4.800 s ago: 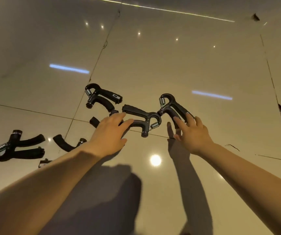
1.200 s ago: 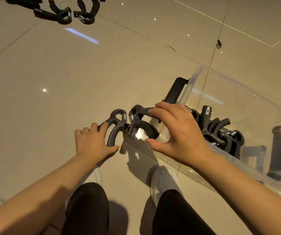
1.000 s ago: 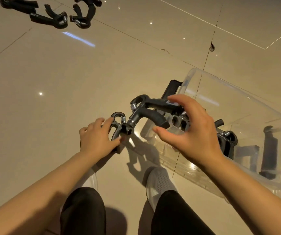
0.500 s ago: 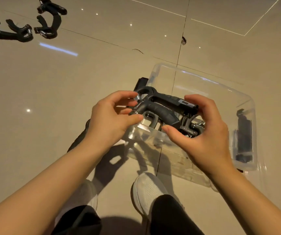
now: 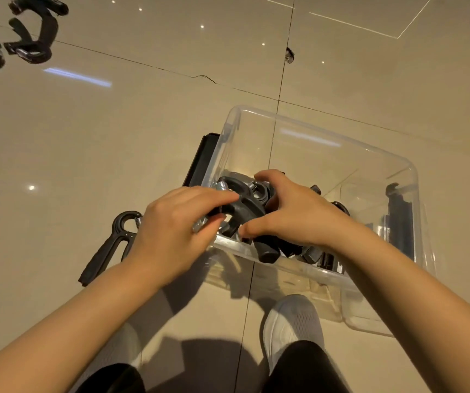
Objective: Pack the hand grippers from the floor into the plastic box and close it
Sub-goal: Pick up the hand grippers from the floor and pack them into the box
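A glossy beige tile floor (image 5: 120, 131) with dark grout lines fills the view, ceiling lights mirrored in it. A clear plastic box (image 5: 307, 129) stands open in front of the person's white shoe (image 5: 292, 321), a black latch (image 5: 202, 158) on its left end. Both hands meet over the near left corner of the box. The left hand (image 5: 171, 231) and right hand (image 5: 293, 214) each curl fingers round 1 black gripper (image 5: 245, 207), lowering it onto the pile of grippers (image 5: 307, 252) already inside. Another gripper (image 5: 111, 245) lies on the floor just beside the left wrist, and at least 2 more (image 5: 33, 38) lie well apart at the top left.

The step in hand looks like settling this gripper into the box. Next, the hands need to let go, then the left one can reach for the nearby gripper. The far ones call for a longer reach. No lid is in view, so closing waits.
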The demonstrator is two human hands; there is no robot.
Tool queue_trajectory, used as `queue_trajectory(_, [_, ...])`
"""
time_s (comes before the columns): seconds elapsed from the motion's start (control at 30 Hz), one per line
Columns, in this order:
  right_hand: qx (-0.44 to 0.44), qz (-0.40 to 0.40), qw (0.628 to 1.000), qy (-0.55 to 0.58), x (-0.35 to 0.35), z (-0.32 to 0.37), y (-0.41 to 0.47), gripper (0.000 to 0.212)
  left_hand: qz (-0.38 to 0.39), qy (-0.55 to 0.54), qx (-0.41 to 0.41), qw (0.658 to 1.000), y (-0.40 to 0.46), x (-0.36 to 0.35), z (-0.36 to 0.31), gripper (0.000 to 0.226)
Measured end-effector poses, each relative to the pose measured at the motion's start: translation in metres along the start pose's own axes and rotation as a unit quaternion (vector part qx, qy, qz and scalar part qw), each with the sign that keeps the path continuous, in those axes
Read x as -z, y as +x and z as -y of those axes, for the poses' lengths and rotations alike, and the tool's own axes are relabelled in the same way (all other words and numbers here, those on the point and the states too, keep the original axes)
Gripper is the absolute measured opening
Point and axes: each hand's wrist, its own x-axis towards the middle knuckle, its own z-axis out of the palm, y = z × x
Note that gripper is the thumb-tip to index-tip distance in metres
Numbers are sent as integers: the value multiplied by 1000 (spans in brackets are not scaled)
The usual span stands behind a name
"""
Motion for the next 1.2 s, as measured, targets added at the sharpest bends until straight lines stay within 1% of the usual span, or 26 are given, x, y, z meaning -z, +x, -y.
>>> queue_trajectory(0.07, [-14,10,1000,-18,5,-3,11,91,-11,13,-13,1000,2,-3,4,28])
queue_trajectory(0.13, [-23,7,999,-24,8,-8,20,88,-8,25,0,1000,4,-8,10,39])
queue_trajectory(0.2, [-45,-20,999,-23,7,-14,29,78,37,47,31,998,5,-13,16,59])
queue_trajectory(0.27, [-73,-41,996,-11,3,-18,42,68,78,49,48,995,1,-22,18,67])
queue_trajectory(0.37, [-93,-54,994,-21,-10,-22,66,64,71,47,35,996,-2,-31,23,65])
queue_trajectory(0.53, [-93,-31,985,-142,-41,-22,90,67,34,41,10,999,0,-38,28,65])
queue_trajectory(0.67, [-101,-7,968,-230,-55,-29,97,78,20,33,3,999,0,-40,30,62])
queue_trajectory(0.77, [-74,-11,976,-203,-46,-34,96,84,9,27,0,1000,1,-40,30,60])
queue_trajectory(0.87, [-34,-36,984,-173,-22,-47,90,76,-1,30,-1,1000,1,-41,30,58])
queue_trajectory(0.93, [9,-41,978,-203,-4,-61,84,75,-4,32,0,999,1,-42,30,57])
queue_trajectory(0.97, [33,-29,971,-233,2,-68,81,78,-5,34,-1,999,1,-42,31,56])
queue_trajectory(1.03, [85,1,944,-318,6,-78,75,92,-3,37,-3,999,1,-42,30,54])
queue_trajectory(1.1, [155,32,906,-392,-4,-79,73,104,1,38,-3,999,1,-41,30,54])
queue_trajectory(1.17, [207,64,869,-446,-20,-75,76,109,7,43,-4,999,1,-40,29,54])
queue_trajectory(1.2, [213,75,856,-466,-24,-73,80,110,9,45,-3,999,1,-40,29,54])
